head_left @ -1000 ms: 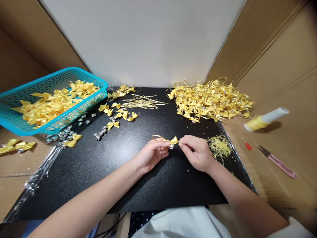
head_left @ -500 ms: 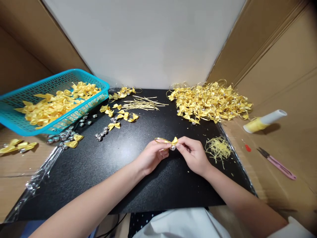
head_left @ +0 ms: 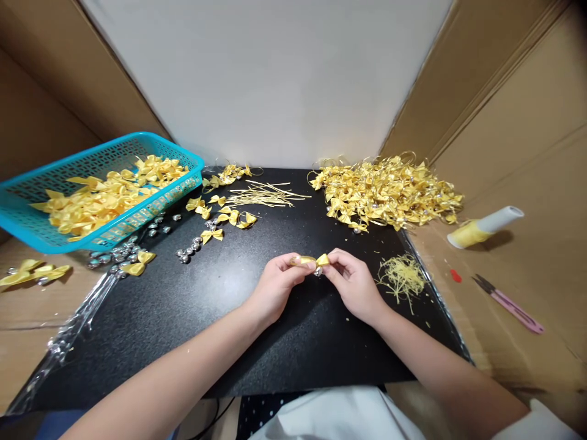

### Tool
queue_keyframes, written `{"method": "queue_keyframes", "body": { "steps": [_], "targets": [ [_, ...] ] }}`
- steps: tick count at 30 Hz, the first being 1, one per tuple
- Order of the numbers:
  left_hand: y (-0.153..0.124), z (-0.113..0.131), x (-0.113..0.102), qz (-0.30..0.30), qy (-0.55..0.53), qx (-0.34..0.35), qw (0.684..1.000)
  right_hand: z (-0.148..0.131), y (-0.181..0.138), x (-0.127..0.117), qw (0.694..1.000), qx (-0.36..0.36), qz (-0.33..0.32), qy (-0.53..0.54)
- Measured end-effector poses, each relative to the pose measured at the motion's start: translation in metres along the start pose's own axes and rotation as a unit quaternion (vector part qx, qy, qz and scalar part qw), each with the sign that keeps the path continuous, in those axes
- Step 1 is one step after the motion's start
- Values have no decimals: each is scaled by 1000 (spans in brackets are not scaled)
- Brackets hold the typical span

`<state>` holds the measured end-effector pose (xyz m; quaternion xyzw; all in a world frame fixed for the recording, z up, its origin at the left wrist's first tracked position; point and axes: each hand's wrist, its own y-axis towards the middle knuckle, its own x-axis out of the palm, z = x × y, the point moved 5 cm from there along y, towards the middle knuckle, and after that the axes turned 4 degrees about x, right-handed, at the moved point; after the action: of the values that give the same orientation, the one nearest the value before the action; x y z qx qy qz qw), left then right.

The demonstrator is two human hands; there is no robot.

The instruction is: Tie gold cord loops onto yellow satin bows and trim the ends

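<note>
A yellow bow [head_left: 323, 260] sits between two hands, on the near side of a black board [head_left: 293, 348], with a silver bell [head_left: 318, 272] hanging just below it and a gold cord [head_left: 297, 260] to its left. So this bow appears to have its bell and cord on already, though the fingers hide whether every end is fastened.

The left hand [head_left: 279, 284] pinches the bow's left side, thumb and forefinger pressed together on it. The right hand [head_left: 352, 284] grips the bow's right edge, also between thumb and finger. Both forearms slant in from the near corners and meet at the bow, knuckles outward; whether the hands touch the board is hard to tell.

Beyond the bow and to its right lies a large heap [head_left: 389, 192] of bows with bells and cord loops, which look finished. Beyond it to the left are cut cords [head_left: 266, 194] and a few scattered bows [head_left: 236, 217]. Farther left of it, loose bells [head_left: 121, 252] lie beside a blue basket [head_left: 158, 135] of bows, where no bells or loops show; these look like the part left to do. Right of the bow are a tangle of trimmings [head_left: 403, 275], then pink-handled snips [head_left: 509, 305] and a white tube [head_left: 498, 221].
</note>
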<state>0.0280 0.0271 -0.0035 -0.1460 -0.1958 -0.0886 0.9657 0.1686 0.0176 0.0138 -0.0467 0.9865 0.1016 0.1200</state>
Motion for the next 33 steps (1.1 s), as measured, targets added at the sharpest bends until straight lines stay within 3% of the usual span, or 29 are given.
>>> {"method": "queue_keyframes", "body": {
  "steps": [3,5,8,11,18,24,29,33],
  "targets": [
    [1,0,-2,9,13,-6,1000,-2,-1,0,999,-14,17,-26],
    [2,1,-4,21,17,-4,1000,-10,-3,-5,993,-44,69,-84],
    [1,4,-5,46,32,20,998,-29,-13,-11,957,-146,159,-196],
    [-3,9,-2,49,68,68,994,-41,-21,-3,924,-234,151,-261],
    [-15,23,6,39,248,224,942,-34,-19,-2,909,-204,191,-309],
    [-13,20,5,29,282,241,928,-32,-18,3,894,-232,173,-341],
    [-9,19,5,11,276,225,934,-37,-20,-2,907,-264,172,-278],
    [-6,27,-3,70,331,244,909,-41,-17,-14,950,-238,141,-147]
  ]
}}
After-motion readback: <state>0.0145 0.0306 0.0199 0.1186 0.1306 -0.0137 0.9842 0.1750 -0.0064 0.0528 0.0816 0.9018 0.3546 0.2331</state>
